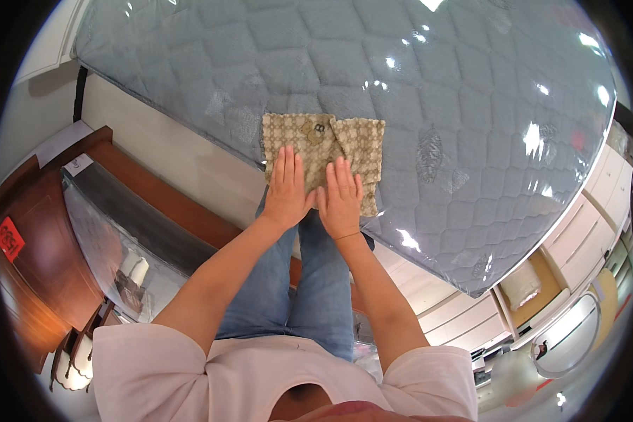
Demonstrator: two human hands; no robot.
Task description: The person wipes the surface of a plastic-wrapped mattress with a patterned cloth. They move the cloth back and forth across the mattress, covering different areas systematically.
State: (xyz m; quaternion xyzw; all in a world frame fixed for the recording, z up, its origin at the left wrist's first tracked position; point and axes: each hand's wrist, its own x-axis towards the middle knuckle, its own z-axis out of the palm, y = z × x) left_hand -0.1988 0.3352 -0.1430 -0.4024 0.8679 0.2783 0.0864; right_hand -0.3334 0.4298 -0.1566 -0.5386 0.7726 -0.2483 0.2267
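Observation:
A checked beige and brown cloth (pixel 311 132) with a small bear figure lies on the near edge of a grey quilted mattress (pixel 390 95) covered in clear plastic. Its right part is folded over, leaving uneven layers. My left hand (pixel 287 190) rests flat on the cloth's lower left part, fingers pointing away from me. Beside it, my right hand (pixel 342 198) presses flat on the lower right part, its fingers over the folded layer. The thumbs come close together near the cloth's lower edge. Neither hand grips anything.
To the left stands a brown wooden bed frame (pixel 153 179) with a plastic-wrapped panel (pixel 116 242) and a red tag (pixel 10 239). White drawer units (pixel 575 227) line the right side, near a round mirror (pixel 565 337). The mattress corner (pixel 475 290) juts out at lower right.

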